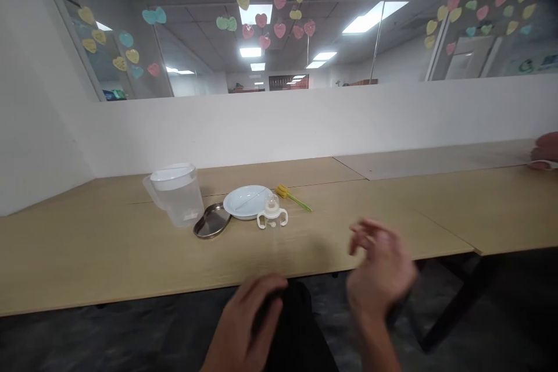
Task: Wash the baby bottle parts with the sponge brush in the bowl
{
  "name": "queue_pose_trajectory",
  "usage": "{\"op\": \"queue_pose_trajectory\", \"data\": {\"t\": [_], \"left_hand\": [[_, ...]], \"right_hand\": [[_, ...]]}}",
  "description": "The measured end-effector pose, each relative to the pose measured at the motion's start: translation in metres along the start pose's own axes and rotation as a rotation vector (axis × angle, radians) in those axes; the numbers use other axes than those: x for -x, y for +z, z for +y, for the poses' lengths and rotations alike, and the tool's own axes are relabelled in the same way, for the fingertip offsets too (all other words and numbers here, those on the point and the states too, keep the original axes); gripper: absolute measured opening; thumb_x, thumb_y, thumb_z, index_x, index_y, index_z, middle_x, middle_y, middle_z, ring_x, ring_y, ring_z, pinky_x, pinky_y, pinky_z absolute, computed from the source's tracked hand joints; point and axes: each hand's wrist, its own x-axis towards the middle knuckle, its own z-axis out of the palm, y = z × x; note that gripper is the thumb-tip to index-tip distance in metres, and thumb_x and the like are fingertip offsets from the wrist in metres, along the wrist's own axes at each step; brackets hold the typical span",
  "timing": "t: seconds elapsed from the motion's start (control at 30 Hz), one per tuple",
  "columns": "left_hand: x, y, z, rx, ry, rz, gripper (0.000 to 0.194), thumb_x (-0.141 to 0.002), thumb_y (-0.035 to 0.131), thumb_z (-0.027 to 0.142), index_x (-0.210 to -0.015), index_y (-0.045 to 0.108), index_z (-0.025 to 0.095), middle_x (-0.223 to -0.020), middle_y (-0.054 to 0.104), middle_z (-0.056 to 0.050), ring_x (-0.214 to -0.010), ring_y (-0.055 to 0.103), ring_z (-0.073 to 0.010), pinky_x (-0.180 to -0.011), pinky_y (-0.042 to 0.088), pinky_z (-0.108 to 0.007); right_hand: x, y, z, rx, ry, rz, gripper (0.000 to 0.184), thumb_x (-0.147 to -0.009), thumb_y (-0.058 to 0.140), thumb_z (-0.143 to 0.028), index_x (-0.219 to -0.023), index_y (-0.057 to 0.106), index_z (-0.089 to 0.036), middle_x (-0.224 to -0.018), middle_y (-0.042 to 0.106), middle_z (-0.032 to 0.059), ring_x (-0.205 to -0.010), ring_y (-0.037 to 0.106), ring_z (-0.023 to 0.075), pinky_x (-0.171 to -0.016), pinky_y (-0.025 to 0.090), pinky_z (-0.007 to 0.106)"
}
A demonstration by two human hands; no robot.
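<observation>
A clear baby bottle (272, 209) with two white handles stands upright on the table, just in front of a white bowl (246, 200). Behind and right of the bottle lies a bottle brush (295, 198) with a yellow sponge head and a green handle. My left hand (248, 322) is by the table's front edge, above my lap, its thumb apart from the bent fingers and nothing seen in it. Over the front edge to the right, my right hand (381, 267) is raised, blurred, with loosely curled fingers apart and no object visible in them. Neither hand touches the bottle.
Left of the bowl is a kidney-shaped metal tray (212, 221), beside a clear plastic pitcher (181, 197) with a white lid. The wooden table (108, 267) runs along a white wall (261, 128) below a window. A reddish thing (547, 148) is cut off at the right edge.
</observation>
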Motion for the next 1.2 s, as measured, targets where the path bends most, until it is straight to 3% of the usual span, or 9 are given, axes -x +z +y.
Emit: {"op": "queue_pose_trajectory", "data": {"t": [0.07,0.17,0.27,0.33,0.47,0.67,0.9,1.2], "left_hand": [[-0.044,0.015,-0.031,0.038,-0.042,0.031,0.026,-0.091,0.041,0.031,-0.113,0.053,0.027,-0.113,0.058,-0.004,-0.105,0.054,-0.0186,-0.091,0.047,-0.033],[-0.096,0.044,-0.088,-0.038,-0.101,0.143,0.038,-0.089,0.043,0.037,-0.123,0.045,0.020,-0.124,0.050,-0.009,-0.117,0.045,-0.0230,-0.098,0.039,-0.041],[-0.121,0.071,-0.134,-0.163,-0.114,0.081,0.055,-0.082,0.051,0.048,-0.125,0.042,0.015,-0.124,0.051,-0.012,-0.113,0.045,-0.0289,-0.094,0.036,-0.047],[-0.126,0.082,-0.152,-0.216,-0.123,0.035,0.059,-0.079,0.054,0.051,-0.124,0.044,0.015,-0.121,0.054,-0.013,-0.108,0.047,-0.0307,-0.088,0.037,-0.048],[-0.128,0.089,-0.161,-0.244,-0.085,0.004,0.058,-0.077,0.055,0.056,-0.117,0.049,0.015,-0.103,0.061,-0.012,-0.093,0.052,-0.0287,-0.076,0.037,-0.042],[-0.125,0.089,-0.175,-0.291,0.049,0.113,0.047,-0.072,0.059,0.056,-0.093,0.055,0.015,-0.082,0.062,-0.009,-0.078,0.054,-0.0259,-0.068,0.036,-0.038],[-0.115,0.091,-0.189,-0.283,0.216,0.316,0.039,-0.075,0.056,0.042,-0.103,0.049,0.015,-0.082,0.061,-0.008,-0.075,0.055,-0.0228,-0.067,0.039,-0.036],[-0.114,0.099,-0.186,-0.253,0.265,0.449,0.032,-0.080,0.049,0.043,-0.092,0.053,0.014,-0.080,0.061,-0.009,-0.073,0.054,-0.0214,-0.068,0.037,-0.033]], "right_hand": [[-0.012,0.034,0.026,0.065,0.037,-0.124,0.033,-0.089,0.042,-0.042,-0.096,0.058,-0.014,-0.082,0.059,0.0068,-0.062,0.052,0.0129,-0.052,0.041,0.025],[-0.023,0.084,0.072,0.272,-0.012,-0.402,0.037,-0.086,0.043,-0.045,-0.099,0.059,-0.015,-0.086,0.061,0.0077,-0.072,0.055,0.0170,-0.063,0.044,0.029],[-0.028,0.119,0.109,0.452,-0.173,-0.598,0.044,-0.081,0.050,-0.050,-0.109,0.056,-0.016,-0.098,0.061,0.0098,-0.093,0.055,0.0228,-0.079,0.044,0.035],[-0.029,0.133,0.124,0.520,-0.249,-0.713,0.048,-0.078,0.055,-0.051,-0.111,0.055,-0.016,-0.102,0.061,0.0103,-0.097,0.055,0.0241,-0.081,0.043,0.036],[-0.032,0.152,0.136,0.593,-0.293,-0.858,0.032,-0.073,0.061,-0.045,-0.092,0.061,-0.019,-0.087,0.065,0.0057,-0.084,0.060,0.0216,-0.072,0.044,0.031],[-0.026,0.168,0.139,0.490,-0.394,-0.890,0.014,-0.072,0.057,-0.034,-0.073,0.056,-0.020,-0.071,0.063,0.0022,-0.069,0.058,0.0169,-0.064,0.039,0.027],[-0.021,0.179,0.133,0.411,-0.437,-1.046,0.011,-0.072,0.051,-0.030,-0.069,0.051,-0.019,-0.065,0.059,0.0012,-0.060,0.052,0.0142,-0.057,0.033,0.025],[-0.017,0.171,0.140,0.218,-0.427,-0.938,0.010,-0.066,0.054,-0.026,-0.070,0.051,-0.017,-0.061,0.057,-0.0003,-0.056,0.049,0.0118,-0.055,0.034,0.023]]}}
